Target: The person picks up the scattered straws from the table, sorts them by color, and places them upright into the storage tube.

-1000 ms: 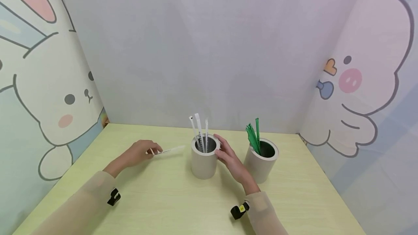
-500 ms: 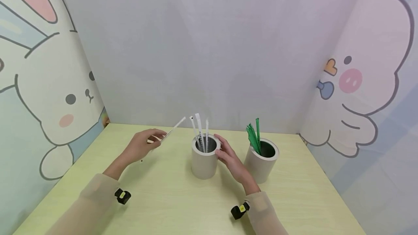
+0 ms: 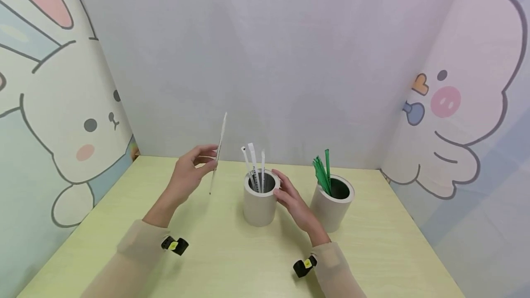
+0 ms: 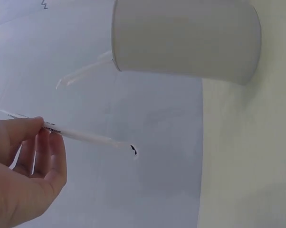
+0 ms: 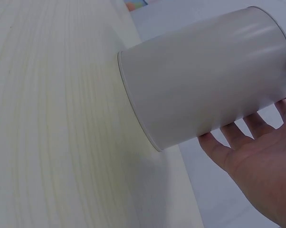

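Observation:
Between thumb and fingers, my left hand (image 3: pixel 192 169) pinches a white wrapped straw (image 3: pixel 221 134), held nearly upright above the table to the left of the near holder. The left wrist view shows black print on the straw's wrapper (image 4: pixel 86 136) and a dark mark at its lower end. My right hand (image 3: pixel 295 203) grips the right side of a beige cylindrical holder (image 3: pixel 259 209), thumb near the rim, fingers along its wall (image 5: pixel 204 80). Several white wrapped straws (image 3: pixel 254 164) lean inside that holder, which stands upright on the table.
A second beige holder (image 3: pixel 331 208) stands to the right, behind my right wrist, with several green wrapped straws (image 3: pixel 320 174) in it. The pale wooden table (image 3: pixel 232 266) meets a grey cloth backdrop (image 3: pixel 290 82). Printed cartoon figures cover the side walls.
My left hand has lifted the straw off the table and moved right and up, turning it from nearly flat to nearly upright. The right hand and both holders stay in place.

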